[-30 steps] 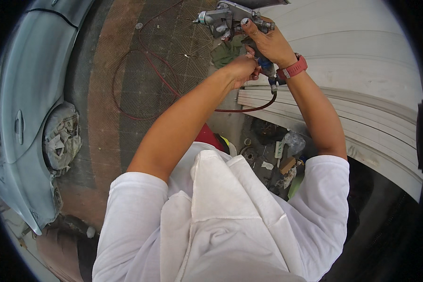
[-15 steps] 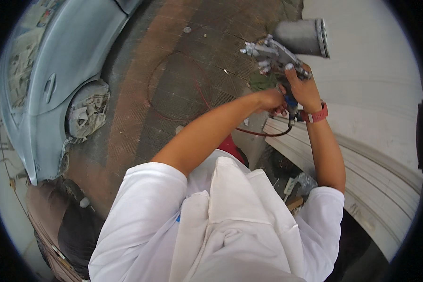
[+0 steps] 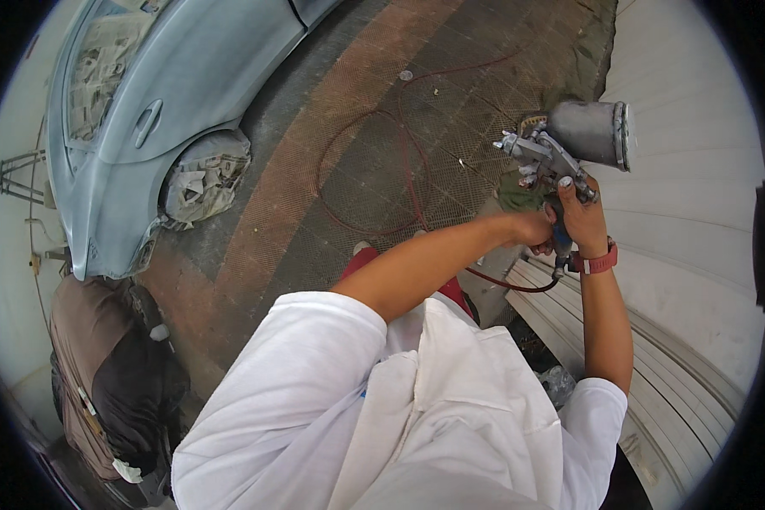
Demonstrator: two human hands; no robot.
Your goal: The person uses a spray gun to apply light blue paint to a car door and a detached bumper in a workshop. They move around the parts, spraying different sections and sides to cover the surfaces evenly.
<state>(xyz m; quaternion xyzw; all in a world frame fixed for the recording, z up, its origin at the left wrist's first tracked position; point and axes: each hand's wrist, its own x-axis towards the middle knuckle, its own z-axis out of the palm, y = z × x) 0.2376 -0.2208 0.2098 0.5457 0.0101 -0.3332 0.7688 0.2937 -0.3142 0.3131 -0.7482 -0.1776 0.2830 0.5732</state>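
A metal spray gun [image 3: 542, 155] with a grey cup [image 3: 588, 133] points left, in the upper right. My right hand [image 3: 583, 217] is closed around its handle, with the thumb lying along the back. A red band circles that wrist. My left hand [image 3: 531, 229] reaches across and has its fingers curled at a blue fitting [image 3: 561, 231] under the handle; some of its fingertips are hidden. From below the fitting, a dark red air hose [image 3: 518, 287] bends away to the left.
Left stands a grey-blue car [image 3: 170, 93], its window and wheel [image 3: 206, 180] masked with paper. Hose loops [image 3: 321, 170] lie on the grated floor [image 3: 272, 204]. A white wall [image 3: 680, 195] and ridged pale panels [image 3: 646, 340] are at right. A brown-and-black covered bundle [image 3: 102, 365] stands lower left.
The view has shifted, so the car and floor appear farther right. The spray gun and both hands sit lower and farther right in the picture; both hands keep their hold.
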